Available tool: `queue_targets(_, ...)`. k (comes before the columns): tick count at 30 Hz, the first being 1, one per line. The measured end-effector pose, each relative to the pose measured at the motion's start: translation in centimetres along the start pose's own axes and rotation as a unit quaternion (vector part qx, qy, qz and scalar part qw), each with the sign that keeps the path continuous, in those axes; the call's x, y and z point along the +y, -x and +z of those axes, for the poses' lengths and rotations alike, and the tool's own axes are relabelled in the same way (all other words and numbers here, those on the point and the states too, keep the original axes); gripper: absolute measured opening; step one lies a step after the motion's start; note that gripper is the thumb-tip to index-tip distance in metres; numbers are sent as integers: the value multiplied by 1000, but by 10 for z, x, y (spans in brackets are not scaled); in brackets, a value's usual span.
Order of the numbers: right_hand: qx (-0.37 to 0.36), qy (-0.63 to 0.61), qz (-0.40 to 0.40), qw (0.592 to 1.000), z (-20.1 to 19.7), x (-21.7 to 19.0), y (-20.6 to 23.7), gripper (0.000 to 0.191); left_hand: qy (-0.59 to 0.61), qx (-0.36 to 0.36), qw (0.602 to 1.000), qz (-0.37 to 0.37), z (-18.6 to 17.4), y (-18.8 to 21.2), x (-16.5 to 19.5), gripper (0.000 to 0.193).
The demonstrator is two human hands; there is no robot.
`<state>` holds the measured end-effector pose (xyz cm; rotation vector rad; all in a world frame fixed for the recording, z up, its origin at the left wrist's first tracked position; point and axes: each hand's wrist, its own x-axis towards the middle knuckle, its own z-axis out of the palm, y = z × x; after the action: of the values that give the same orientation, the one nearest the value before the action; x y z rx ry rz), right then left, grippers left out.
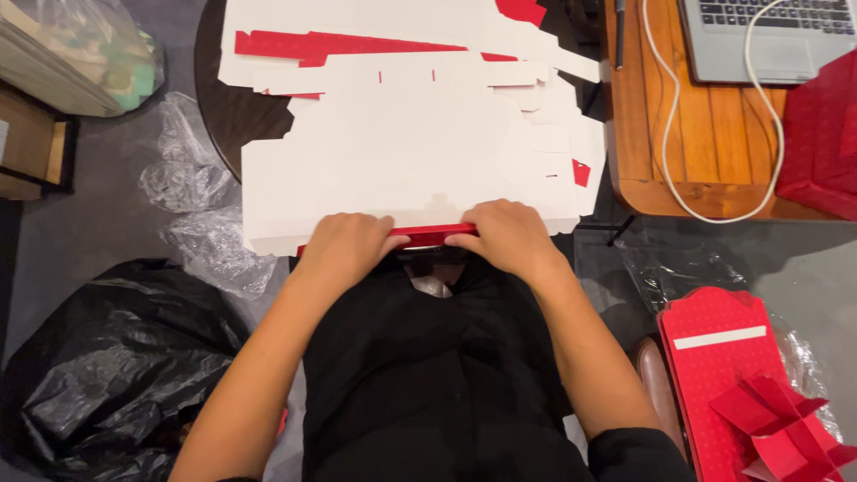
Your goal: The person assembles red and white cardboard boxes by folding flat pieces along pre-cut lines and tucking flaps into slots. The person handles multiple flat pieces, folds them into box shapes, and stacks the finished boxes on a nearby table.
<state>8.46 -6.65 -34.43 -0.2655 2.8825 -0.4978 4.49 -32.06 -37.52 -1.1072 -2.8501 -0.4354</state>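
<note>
Both hands, left hand (344, 245) and right hand (509, 234), clench a red fold (427, 235) of flat white box card (402, 152); uneven pressing could crease it crooked.

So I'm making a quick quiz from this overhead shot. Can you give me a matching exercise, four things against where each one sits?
Things:
1. hands
2. laptop
3. black bag
4. red folded boxes

Places:
A. bottom left, on the floor
B. top right, on the wooden table
C. centre, on the near edge of the white card stack
D. bottom right

Pairs: 1-C, 2-B, 3-A, 4-D
</note>
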Motion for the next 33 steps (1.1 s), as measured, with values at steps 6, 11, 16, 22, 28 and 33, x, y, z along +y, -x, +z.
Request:
queue_targets(6, 146, 57, 70, 985, -7, 2, 34, 44, -74, -39, 995, -51, -15, 10, 8, 48)
queue_targets(11, 491, -16, 45, 870, 40, -8, 73, 53, -36, 60, 995, 74, -8, 33, 6, 24)
queue_targets(16, 322, -530, 93, 779, 93, -23, 87, 50, -76, 64, 993, 64, 23, 39, 28, 17)
queue_targets(22, 227, -736, 183, 611, 98, -43, 73, 56, -113, 90, 986, 89, 39, 51, 110, 22)
queue_targets(28, 371, -656, 126, 645, 81, -34, 58, 50, 79, 77, 989, 99, 0, 68, 126, 67)
queue_targets(33, 371, -565, 140, 724, 29, 7, 39, 44, 89, 267, 959, -32, -42, 78, 59, 55)
